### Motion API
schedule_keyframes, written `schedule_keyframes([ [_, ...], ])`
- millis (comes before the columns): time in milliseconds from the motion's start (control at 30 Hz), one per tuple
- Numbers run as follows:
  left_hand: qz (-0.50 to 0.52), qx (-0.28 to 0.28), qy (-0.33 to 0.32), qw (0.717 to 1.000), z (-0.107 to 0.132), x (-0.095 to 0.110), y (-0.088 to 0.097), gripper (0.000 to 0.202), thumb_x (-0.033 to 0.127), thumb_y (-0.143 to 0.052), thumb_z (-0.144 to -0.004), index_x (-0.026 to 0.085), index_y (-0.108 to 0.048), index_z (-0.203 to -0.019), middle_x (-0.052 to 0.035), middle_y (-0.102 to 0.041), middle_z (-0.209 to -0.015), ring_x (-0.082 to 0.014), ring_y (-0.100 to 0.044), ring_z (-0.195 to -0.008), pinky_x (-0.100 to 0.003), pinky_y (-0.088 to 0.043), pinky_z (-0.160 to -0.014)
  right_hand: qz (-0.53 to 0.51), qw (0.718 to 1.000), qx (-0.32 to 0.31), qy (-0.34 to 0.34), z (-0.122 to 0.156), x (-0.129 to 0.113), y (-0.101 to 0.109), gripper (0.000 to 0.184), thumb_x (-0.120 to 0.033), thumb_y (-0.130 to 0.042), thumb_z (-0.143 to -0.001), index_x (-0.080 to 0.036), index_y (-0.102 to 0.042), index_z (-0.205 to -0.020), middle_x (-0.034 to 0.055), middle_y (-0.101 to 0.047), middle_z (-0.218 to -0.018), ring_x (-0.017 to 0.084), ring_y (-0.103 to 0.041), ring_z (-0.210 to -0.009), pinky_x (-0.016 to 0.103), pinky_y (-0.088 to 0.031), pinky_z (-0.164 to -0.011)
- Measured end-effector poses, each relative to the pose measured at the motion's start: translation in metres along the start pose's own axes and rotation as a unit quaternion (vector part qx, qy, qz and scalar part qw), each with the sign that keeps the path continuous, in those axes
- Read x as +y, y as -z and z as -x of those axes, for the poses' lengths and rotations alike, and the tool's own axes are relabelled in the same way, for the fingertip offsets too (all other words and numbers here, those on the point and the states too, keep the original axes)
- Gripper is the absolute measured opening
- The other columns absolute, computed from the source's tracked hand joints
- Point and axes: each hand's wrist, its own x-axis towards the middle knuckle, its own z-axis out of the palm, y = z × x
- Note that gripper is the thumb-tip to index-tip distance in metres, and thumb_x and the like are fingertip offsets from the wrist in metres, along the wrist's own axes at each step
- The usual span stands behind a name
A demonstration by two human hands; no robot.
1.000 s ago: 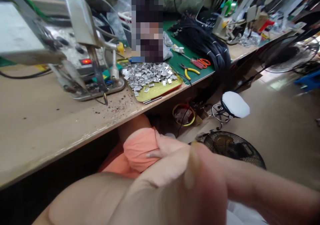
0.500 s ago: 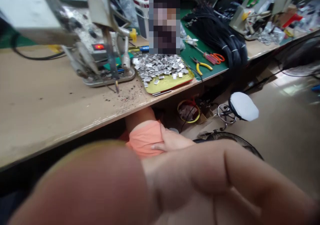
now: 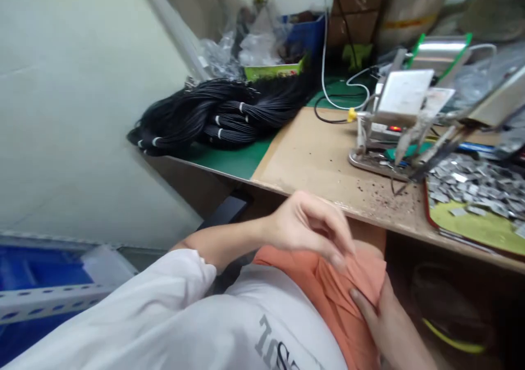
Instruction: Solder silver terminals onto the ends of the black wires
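My left hand [image 3: 314,225] hangs over my orange shorts [image 3: 328,282], its fingers loosely bent and a gap between thumb and forefinger. Nothing shows inside it; the fingertips are close to the cloth, and I cannot tell whether they touch. My right hand [image 3: 383,315] rests on the side of the shorts, thumb stretched out over the fabric and the other fingers mostly hidden. Both hands are below the front edge of the workbench [image 3: 299,162].
On the bench stand a small press-like machine [image 3: 397,123] with a red light and a tray [image 3: 471,225] of small metal pieces. Bundled black cords [image 3: 217,113] lie at the left by a wall [image 3: 82,113]. Blue bins [image 3: 41,271] stand lower left, and a yellow-rimmed bin [image 3: 455,340] is under the bench.
My view has swung left, bringing in the wall and black cords. The blurred arm close to the camera is gone, and my left hand now shows above the shorts. My right hand stays on them.
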Motion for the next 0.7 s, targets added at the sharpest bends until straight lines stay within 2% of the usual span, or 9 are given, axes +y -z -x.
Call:
schedule_keyframes([
  [33, -0.071, 0.083, -0.019, 0.994, 0.014, 0.007, 0.020, 0.049, 0.065, -0.106, -0.069, 0.021, -0.085, -0.070, -0.0096, -0.080, -0.068, -0.0212, -0.077, -0.059, -0.032, -0.066, -0.058, 0.000, 1.000, 0.002, -0.012, 0.000, 0.007, -0.004, 0.109, -0.069, -0.053, -0.108, -0.004, -0.012, -0.185, 0.0381, -0.049, -0.174, 0.054, -0.056, -0.160, 0.069, -0.057, -0.120],
  [100, -0.208, 0.263, -0.033, 0.941, 0.041, 0.023, 0.062, 0.048, 0.064, -0.106, -0.070, 0.020, -0.087, -0.073, -0.0089, -0.082, -0.072, -0.0218, -0.077, -0.058, -0.034, -0.065, -0.057, 0.003, 1.000, -0.009, -0.015, 0.003, 0.021, -0.014, 0.111, -0.071, -0.050, -0.107, -0.001, -0.011, -0.184, 0.0404, -0.042, -0.178, 0.057, -0.051, -0.164, 0.071, -0.056, -0.121],
  [167, -0.259, 0.356, -0.061, 0.896, 0.059, 0.044, 0.108, 0.044, 0.065, -0.095, -0.087, 0.022, -0.090, -0.088, -0.0054, -0.082, -0.073, -0.0177, -0.074, -0.057, -0.032, -0.064, -0.060, 0.013, 0.999, -0.026, -0.025, 0.003, 0.033, -0.022, 0.117, -0.075, -0.052, -0.104, 0.004, -0.014, -0.182, 0.0437, -0.045, -0.174, 0.058, -0.054, -0.161, 0.071, -0.056, -0.122],
  [233, -0.338, 0.409, -0.085, 0.843, 0.065, 0.068, 0.158, 0.045, 0.067, -0.079, -0.101, 0.024, -0.091, -0.098, -0.0066, -0.084, -0.080, -0.0198, -0.078, -0.073, -0.035, -0.066, -0.079, 0.019, 0.998, -0.047, -0.040, -0.002, 0.042, -0.025, 0.123, -0.079, -0.054, -0.102, 0.008, -0.017, -0.180, 0.0456, -0.049, -0.170, 0.059, -0.059, -0.157, 0.072, -0.055, -0.124],
  [333, -0.654, 0.271, -0.005, 0.706, 0.049, 0.096, 0.229, 0.043, 0.056, -0.079, -0.100, 0.025, -0.086, -0.129, -0.0126, -0.083, -0.142, -0.0300, -0.076, -0.129, -0.045, -0.057, -0.118, 0.032, 0.998, -0.055, -0.027, -0.017, 0.040, -0.023, 0.121, -0.080, -0.055, -0.101, 0.004, -0.018, -0.181, 0.0432, -0.059, -0.161, 0.056, -0.065, -0.152, 0.068, -0.061, -0.118],
  [400, -0.687, 0.206, 0.056, 0.695, 0.030, 0.103, 0.263, 0.063, 0.044, -0.097, -0.081, 0.020, -0.083, -0.137, -0.0154, -0.079, -0.152, -0.0371, -0.069, -0.144, -0.048, -0.050, -0.125, 0.047, 0.998, -0.037, 0.000, -0.026, 0.033, -0.019, 0.116, -0.078, -0.054, -0.103, 0.001, -0.021, -0.180, 0.0413, -0.064, -0.155, 0.054, -0.063, -0.155, 0.066, -0.061, -0.117],
  [433, -0.724, 0.163, 0.120, 0.660, 0.020, 0.103, 0.275, 0.066, 0.046, -0.094, -0.085, 0.020, -0.080, -0.143, -0.0153, -0.078, -0.153, -0.0378, -0.067, -0.145, -0.048, -0.049, -0.124, 0.053, 0.998, -0.026, 0.010, -0.028, 0.030, -0.017, 0.114, -0.078, -0.052, -0.103, 0.002, -0.023, -0.179, 0.0411, -0.065, -0.152, 0.054, -0.060, -0.157, 0.066, -0.060, -0.118],
  [600, -0.729, 0.152, 0.162, 0.647, -0.010, 0.099, 0.307, 0.047, 0.048, -0.093, -0.085, 0.018, -0.086, -0.120, -0.0114, -0.086, -0.115, -0.0345, -0.074, -0.113, -0.041, -0.051, -0.097, 0.084, 0.996, -0.021, 0.013, -0.023, 0.021, -0.012, 0.109, -0.074, -0.047, -0.105, 0.005, -0.027, -0.176, 0.0409, -0.067, -0.152, 0.052, -0.071, -0.145, 0.064, -0.062, -0.117],
  [700, -0.709, 0.170, 0.143, 0.669, -0.015, 0.104, 0.338, 0.039, 0.050, -0.091, -0.090, 0.017, -0.084, -0.111, -0.0022, -0.082, -0.093, -0.0209, -0.066, -0.090, -0.034, -0.047, -0.084, 0.121, 0.992, -0.021, 0.027, -0.021, 0.001, 0.001, 0.098, -0.072, -0.047, -0.103, 0.005, -0.054, -0.163, 0.0393, -0.075, -0.139, 0.054, -0.080, -0.124, 0.067, -0.067, -0.106],
])
